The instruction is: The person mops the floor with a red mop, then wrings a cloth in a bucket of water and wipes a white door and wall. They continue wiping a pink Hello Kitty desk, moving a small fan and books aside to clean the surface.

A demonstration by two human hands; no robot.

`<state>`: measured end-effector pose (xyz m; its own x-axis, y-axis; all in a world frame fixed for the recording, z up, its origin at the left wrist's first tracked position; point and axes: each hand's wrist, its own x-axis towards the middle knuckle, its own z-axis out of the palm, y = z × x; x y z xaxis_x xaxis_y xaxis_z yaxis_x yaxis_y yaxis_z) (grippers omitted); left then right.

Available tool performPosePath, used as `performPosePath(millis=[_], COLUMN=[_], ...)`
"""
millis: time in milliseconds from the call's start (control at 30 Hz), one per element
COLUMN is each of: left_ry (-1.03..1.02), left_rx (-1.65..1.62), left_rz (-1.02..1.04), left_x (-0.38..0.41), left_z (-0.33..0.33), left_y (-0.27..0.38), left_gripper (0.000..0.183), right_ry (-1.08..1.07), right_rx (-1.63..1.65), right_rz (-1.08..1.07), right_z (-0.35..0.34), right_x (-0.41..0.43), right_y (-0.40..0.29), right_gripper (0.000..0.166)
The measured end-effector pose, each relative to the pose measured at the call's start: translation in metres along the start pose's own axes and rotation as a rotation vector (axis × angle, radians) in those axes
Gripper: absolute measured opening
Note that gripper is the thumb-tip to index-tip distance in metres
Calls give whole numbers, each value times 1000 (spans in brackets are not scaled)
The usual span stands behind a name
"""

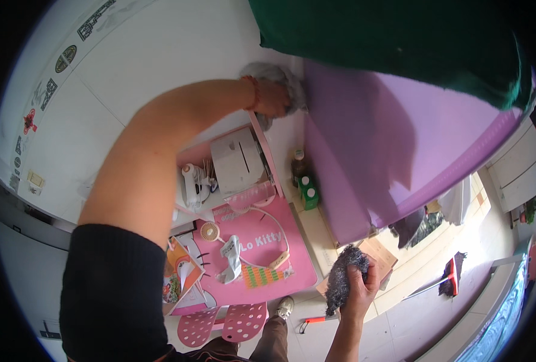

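My left hand [272,98] is raised at the far wall, pressing a grey cloth [268,72] against the white surface beside the purple curtain [354,149]. Its fingers are partly lost in the folds. Lower right, my right hand [360,289] grips a dark, tangled steel wool pad [345,276], held up in front of the body. Below my left forearm stands a pink desk [295,253] with a shelf section holding a white box-like device [236,158] and a white hand-held appliance [195,185].
A power strip [279,261], a small fan [210,231] and books [184,267] lie on the desk. Green cartons [308,194] and a bottle [298,167] stand beside it. A pink dotted chair [245,321] is at my legs. Green fabric [385,40] hangs overhead. A broom [451,276] lies right.
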<state>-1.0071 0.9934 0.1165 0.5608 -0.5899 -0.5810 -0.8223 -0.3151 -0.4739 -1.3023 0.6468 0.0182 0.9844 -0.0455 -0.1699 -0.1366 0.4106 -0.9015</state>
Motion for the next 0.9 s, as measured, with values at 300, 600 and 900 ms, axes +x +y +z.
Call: performPosePath(millis=[300,600,900], left_ry=[128,179,-195], left_rx=[486,348,-9], left_rz=[-67,-476,-689], left_x=[-103,-246,-425], left_z=[-48,-5,56], left_y=[1,55,153], left_gripper=[5,23,25], right_ry=[135,176,277], right_rx=[104,-63,-83], right_rz=[125,80,103], right_z=[-32,-43,-73], right_x=[-39,-70,-120], right_y=[25,1,-9], right_gripper=[19,14,13])
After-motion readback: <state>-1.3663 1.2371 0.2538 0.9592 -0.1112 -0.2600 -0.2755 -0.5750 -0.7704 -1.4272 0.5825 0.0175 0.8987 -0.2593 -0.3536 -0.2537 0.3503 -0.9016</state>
